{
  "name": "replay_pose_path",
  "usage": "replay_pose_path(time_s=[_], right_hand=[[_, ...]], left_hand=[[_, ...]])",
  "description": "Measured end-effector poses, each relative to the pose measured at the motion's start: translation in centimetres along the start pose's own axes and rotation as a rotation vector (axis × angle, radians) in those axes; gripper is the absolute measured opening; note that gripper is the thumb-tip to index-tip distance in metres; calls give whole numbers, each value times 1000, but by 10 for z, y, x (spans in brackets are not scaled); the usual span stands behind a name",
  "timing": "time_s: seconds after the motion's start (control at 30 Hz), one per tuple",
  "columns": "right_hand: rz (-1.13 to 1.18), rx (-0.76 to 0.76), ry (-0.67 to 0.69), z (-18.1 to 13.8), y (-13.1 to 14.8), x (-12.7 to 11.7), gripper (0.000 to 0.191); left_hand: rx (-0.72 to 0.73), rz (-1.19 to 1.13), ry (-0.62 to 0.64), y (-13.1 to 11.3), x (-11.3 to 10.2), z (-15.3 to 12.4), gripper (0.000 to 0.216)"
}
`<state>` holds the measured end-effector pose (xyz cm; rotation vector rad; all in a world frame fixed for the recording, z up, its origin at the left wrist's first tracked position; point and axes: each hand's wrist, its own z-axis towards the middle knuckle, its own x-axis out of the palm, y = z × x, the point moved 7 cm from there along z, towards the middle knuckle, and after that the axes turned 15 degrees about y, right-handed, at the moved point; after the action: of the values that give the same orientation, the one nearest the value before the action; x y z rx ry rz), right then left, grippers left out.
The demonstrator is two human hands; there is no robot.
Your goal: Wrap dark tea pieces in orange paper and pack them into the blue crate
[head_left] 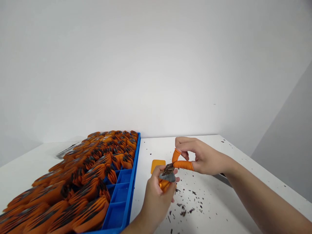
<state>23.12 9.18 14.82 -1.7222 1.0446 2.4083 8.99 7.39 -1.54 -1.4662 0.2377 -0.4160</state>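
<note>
My left hand (157, 191) is closed around a small orange and grey part (167, 177) with dark flash on its top edge, held above the white table (243, 169). My right hand (200, 156), with orange finger cots on thumb and forefinger, pinches the dark bit at the top of that part. Both hands meet just right of the blue tray (126, 191).
The blue compartment tray holds several rows of orange and black parts (80, 182); a few front-right compartments are bare. A small orange square (158, 164) lies beyond my hands. Dark trimmings (187, 204) are scattered over the table. A grey object (65, 150) lies behind the tray.
</note>
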Motion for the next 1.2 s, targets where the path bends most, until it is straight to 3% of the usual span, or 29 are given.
replay_pose_path(time_s=[0.37,0.53,0.7,1.03,1.2], right_hand=[[-168,84,37,4,-8,16,18],[-139,-15,27,5,-8,23,11],[-263,-72,-52,5,-4,24,20],[-290,16,86,1,-2,28,19],[-317,17,100,4,0,36,11]], left_hand=[[2,140,-44,-4,-4,1,36],[25,73,-54,-6,-3,1,44],[46,104,-58,-9,-1,0,39],[69,105,-82,-7,-6,0,29],[150,274,-99,-16,-7,-2,23]])
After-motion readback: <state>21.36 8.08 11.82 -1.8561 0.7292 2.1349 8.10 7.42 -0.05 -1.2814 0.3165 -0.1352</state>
